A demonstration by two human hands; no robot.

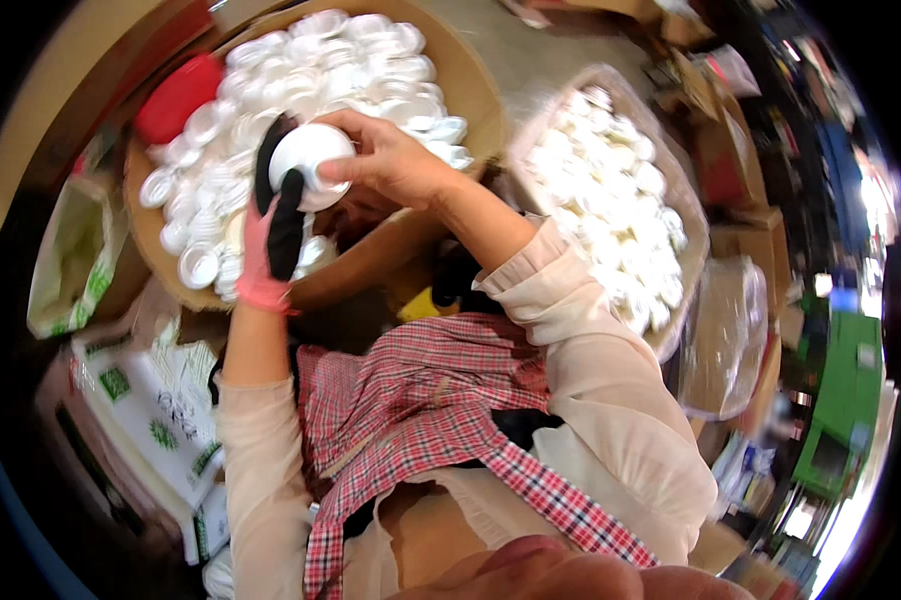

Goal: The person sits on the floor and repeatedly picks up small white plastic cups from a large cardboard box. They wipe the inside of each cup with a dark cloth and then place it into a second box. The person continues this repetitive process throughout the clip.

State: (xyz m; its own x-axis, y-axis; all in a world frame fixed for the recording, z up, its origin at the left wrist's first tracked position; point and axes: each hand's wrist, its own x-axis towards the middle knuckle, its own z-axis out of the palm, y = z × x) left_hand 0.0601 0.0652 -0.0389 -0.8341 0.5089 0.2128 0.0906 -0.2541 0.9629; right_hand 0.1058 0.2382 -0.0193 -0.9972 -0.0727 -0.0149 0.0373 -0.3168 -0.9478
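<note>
A round white plastic lid (309,158) is held between both hands above a large cardboard box. My left hand (276,215), in a pink and black glove, grips its left side with the black thumb across its lower edge. On the right side, my bare right hand (396,160) pinches the same lid, thumb on its face and fingers behind the rim. Beneath the hands, a heap of similar white lids (321,65) fills the cardboard box (483,90). Part of the heap is hidden by my hands.
To the right stands a plastic-lined box (693,215) full of small white pieces (611,200). A red round object (179,98) lies at the heap's left edge. White printed sacks (151,410) are at the left. Cardboard boxes (756,240) and a green machine (839,400) stand farther right.
</note>
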